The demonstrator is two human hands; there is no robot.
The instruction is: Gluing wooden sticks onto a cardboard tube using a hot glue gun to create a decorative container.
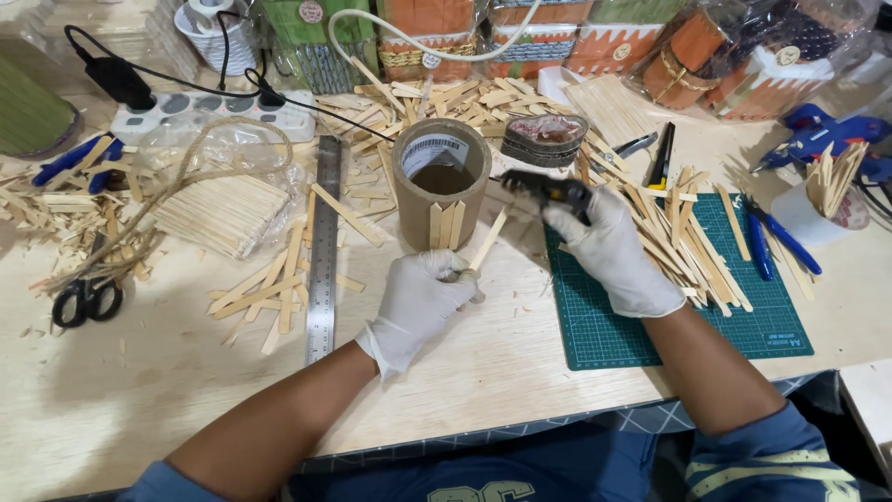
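Blue-sleeved forearms come up from the near edge of the tabletop (139, 409), both hands in white gloves. Toward the left edge lie black-handled scissors (85, 300) and a loop of twine (200, 158), then a bagged stack of wooden sticks (223, 214) and a steel ruler (323, 251) running from near to far. Right of the ruler, the left hand (418, 302) has its fingers pinched around a single wooden stick (488, 240), which tilts up toward a cardboard tube (441, 181). That tube stands upright near the middle of the tabletop, with a few sticks set on its near side. Just right of it, the right hand (609, 246) is clenched around a dark glue gun (548, 189), nozzle aimed at the tube. Under that wrist lies a green cutting mat (669, 325), with loose sticks heaped over its far part.
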